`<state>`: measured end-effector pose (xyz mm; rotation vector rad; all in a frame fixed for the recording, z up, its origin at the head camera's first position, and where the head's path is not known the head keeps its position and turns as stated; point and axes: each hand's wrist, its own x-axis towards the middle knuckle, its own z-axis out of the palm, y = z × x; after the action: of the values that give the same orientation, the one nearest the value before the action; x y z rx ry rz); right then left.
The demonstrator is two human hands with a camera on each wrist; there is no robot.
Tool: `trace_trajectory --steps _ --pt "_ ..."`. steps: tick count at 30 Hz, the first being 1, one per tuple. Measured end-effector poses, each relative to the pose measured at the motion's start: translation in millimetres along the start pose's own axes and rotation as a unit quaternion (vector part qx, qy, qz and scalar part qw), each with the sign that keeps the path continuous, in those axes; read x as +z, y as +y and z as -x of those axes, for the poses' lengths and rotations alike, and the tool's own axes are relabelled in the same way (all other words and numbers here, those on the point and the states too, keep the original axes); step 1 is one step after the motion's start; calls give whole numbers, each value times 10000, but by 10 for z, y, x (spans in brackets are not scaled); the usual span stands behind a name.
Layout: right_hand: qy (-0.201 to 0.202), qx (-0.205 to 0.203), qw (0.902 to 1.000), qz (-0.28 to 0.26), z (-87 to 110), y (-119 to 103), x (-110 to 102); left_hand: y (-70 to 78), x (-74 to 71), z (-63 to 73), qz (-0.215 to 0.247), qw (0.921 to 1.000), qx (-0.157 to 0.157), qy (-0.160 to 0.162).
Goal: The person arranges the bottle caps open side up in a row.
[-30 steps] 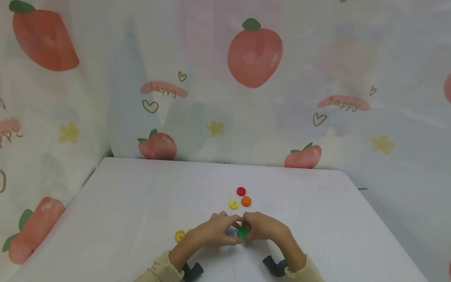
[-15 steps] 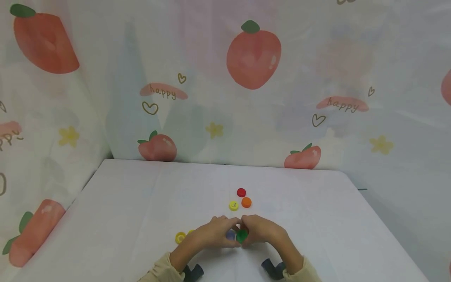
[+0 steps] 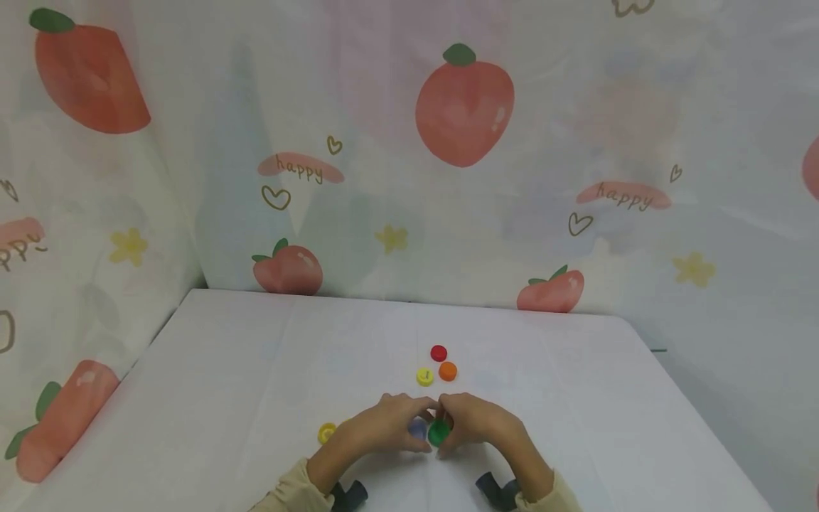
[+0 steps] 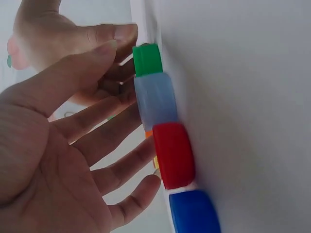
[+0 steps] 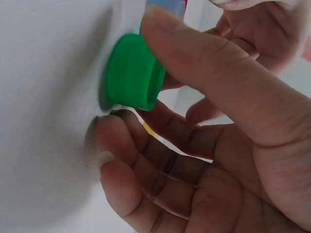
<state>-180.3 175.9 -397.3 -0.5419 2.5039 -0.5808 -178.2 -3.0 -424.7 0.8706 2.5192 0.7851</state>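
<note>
In the head view, a green bottle cap [image 3: 439,432] stands on the white table against a translucent pale-blue cap [image 3: 418,428]. My right hand [image 3: 476,421] arches round the green cap; in the right wrist view its thumb [image 5: 170,36] overlaps the rim and its fingers bend loosely beside it. My left hand [image 3: 389,424] reaches over the pale-blue cap, fingers spread behind it and thumb held apart. A red cap [image 4: 174,155] and a dark-blue cap [image 4: 195,213] continue the row in the left wrist view; both are hidden under the left hand in the head view.
Beyond the hands lie another red cap [image 3: 438,353], an orange cap [image 3: 448,371] and a yellow cap [image 3: 425,377]. Another yellow cap [image 3: 327,433] sits by the left forearm, with more yellow partly hidden beside it. A patterned curtain [image 3: 397,185] hangs behind the table.
The green cap has shifted slightly left, up to the pale-blue cap. My thumbs have drawn a little apart; the head view has tilted slightly.
</note>
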Motion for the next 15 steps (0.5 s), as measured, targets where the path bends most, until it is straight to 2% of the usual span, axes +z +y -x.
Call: trace_trajectory --steps 6,15 --pt "162 -149 9996 -161 62 57 -68 -15 -103 47 -111 9994 -188 256" --pt "462 69 9987 -227 103 131 -226 -2 -234 51 -327 9960 -621 551"
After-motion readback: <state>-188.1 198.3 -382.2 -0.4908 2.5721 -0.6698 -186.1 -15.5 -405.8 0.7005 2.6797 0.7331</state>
